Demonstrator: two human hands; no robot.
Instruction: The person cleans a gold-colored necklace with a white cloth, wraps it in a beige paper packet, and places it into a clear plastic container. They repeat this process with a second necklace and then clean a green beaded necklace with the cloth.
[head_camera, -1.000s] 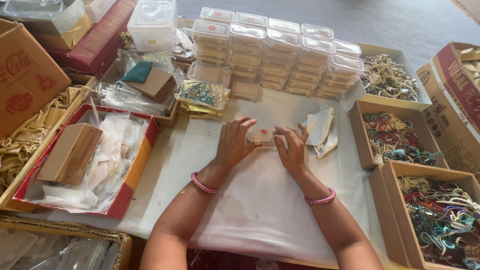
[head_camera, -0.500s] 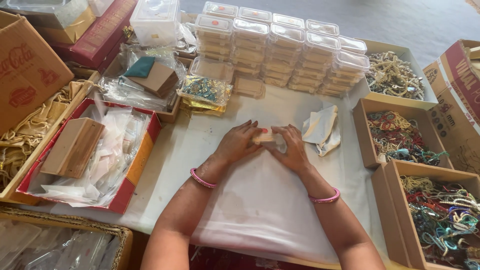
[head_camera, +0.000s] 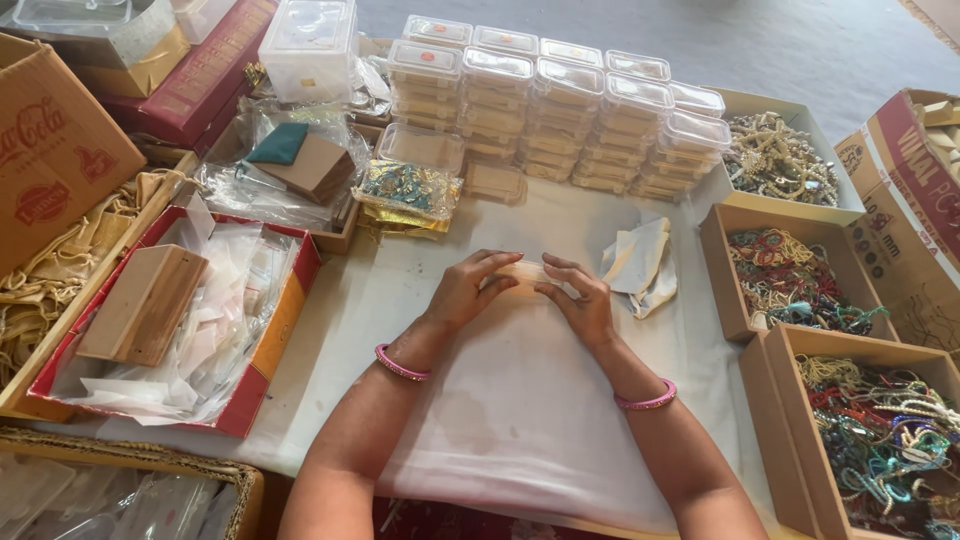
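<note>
Right in the middle of the worktop, on the white cloth (head_camera: 520, 420) spread over it, both hands meet over one small pale packet (head_camera: 527, 272), which looks like a little clear pouch or wrapped piece, hard to tell exactly since the fingers cover most of it. Left hand (head_camera: 468, 292) has its fingertips curled down onto the packet's left end, right hand (head_camera: 580, 300) does the same on the right end, so both are pinching it between them, flat against the cloth. My guess is it's super light and flimsy, soft plastic or paper that creases easily and may slide on the cloth, so gripping it by the two short ends like this seems the sensible way. Just beside the right hand lies a crumpled bit of white paper (head_camera: 640, 265). Along the far edge sit stacks of clear lidded boxes (head_camera: 560, 110). Off the right edge there are cardboard trays of colourful beaded jewellery (head_camera: 790, 280), and by the left edge a red tray (head_camera: 270, 345) full of clear pouches with a wooden block (head_camera: 145, 305) on top.
</note>
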